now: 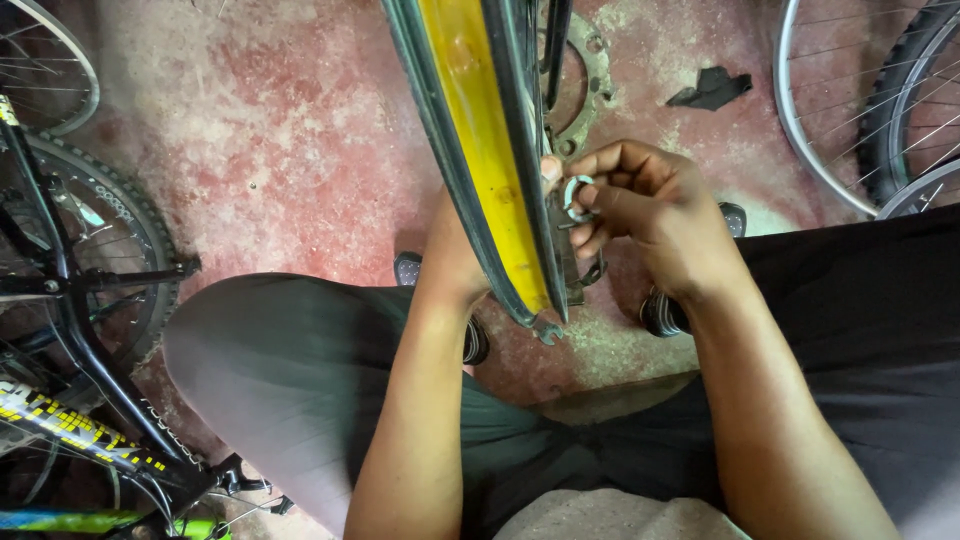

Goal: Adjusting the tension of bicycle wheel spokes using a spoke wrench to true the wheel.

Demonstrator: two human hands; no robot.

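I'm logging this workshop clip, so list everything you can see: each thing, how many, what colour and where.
Wheel rim: one, yellow rim strip, dark edges, upright at centre, between the hands.
Small ring: one, silvery metal, pinched in the right hand's fingers.
Disc rotor: one, grey metal, behind the rim, partly hidden.
Bicycle: one, black frame with yellow marks, far left.
Spoked wheels: at least two, silver rims, top right.
Dark scrap: one, black, on the floor, top right.
Floor: worn red concrete.
Left hand: mostly hidden behind the rim.
Right hand: right of the rim, holding the ring.
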